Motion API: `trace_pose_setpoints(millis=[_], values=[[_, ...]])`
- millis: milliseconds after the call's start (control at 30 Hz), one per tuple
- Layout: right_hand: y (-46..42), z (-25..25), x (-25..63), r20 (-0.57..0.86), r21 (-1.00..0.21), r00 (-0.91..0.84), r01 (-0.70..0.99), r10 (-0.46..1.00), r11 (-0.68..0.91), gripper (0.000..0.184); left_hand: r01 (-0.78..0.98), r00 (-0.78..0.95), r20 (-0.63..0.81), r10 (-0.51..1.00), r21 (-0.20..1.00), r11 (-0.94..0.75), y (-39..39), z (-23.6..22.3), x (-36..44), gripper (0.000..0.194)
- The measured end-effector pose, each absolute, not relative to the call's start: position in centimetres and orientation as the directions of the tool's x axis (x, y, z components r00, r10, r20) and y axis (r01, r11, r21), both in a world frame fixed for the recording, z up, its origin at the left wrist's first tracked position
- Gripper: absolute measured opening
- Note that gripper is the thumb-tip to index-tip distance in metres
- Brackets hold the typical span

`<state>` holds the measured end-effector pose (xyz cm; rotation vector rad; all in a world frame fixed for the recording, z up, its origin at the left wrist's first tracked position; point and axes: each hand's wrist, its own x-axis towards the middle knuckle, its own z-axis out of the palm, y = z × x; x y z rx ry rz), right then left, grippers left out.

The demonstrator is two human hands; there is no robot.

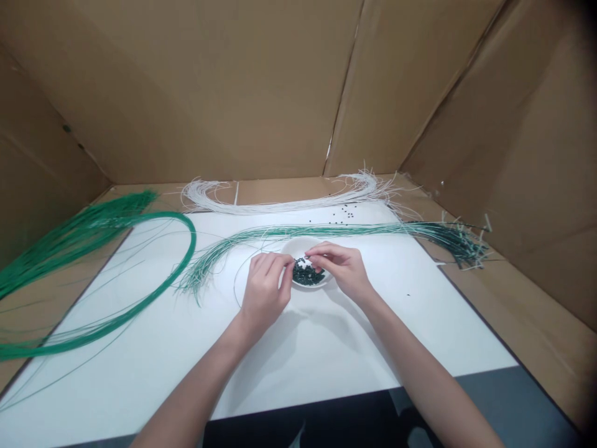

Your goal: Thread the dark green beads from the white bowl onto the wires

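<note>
A white bowl (313, 283) with many small dark green bead-like pieces (308, 272) stands on the white sheet. Over its left rim, my left hand (267, 283) is closed in a pinch. A thin strand (235, 280) loops out beside that hand and seems to run into its fingertips. My right hand (342, 267) pinches above the bowl's right side, its fingertips close to the left ones. A tiny dark piece seems to sit between them, too small to make out well. Behind the bowl lies a bundle of green strands (261, 234) with dark tips at its right end.
At the back lies a white strand bundle (280, 207). A large bent green strand bundle (186, 249) covers the left side. Several loose dark pieces (342, 214) are scattered behind the bowl. Cardboard walls (224, 93) enclose the back and sides of the white sheet (186, 348).
</note>
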<state>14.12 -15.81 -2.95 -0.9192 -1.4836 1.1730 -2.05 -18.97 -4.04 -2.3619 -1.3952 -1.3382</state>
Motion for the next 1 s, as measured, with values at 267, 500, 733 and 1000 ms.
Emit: trace_pose_setpoints(millis=[267,500,733,1000], values=[[-15.75,-3.19,14.34,0.320,-0.931,-0.253,0.092,0.913,0.353,0.012,0.746,0.195,0.715,0.671,0.335,-0.575,-19.00,-4.11,-2.04,0.007],[-15.84,-3.26,14.18,0.341,-0.907,-0.267,0.158,0.901,0.390,0.015,0.735,0.191,0.719,0.669,0.347,-0.583,-18.99,-4.04,-1.96,0.007],[-15.92,-3.09,14.15,0.381,-0.872,-0.259,0.218,0.887,0.438,0.012,0.704,0.157,0.699,0.698,0.416,-0.576,-19.00,-3.92,-2.07,0.006],[-15.69,-3.42,14.43,0.372,-0.876,-0.223,0.236,0.901,0.420,0.012,0.641,0.153,0.692,0.705,0.474,-0.604,-18.59,-3.95,-2.43,0.013]])
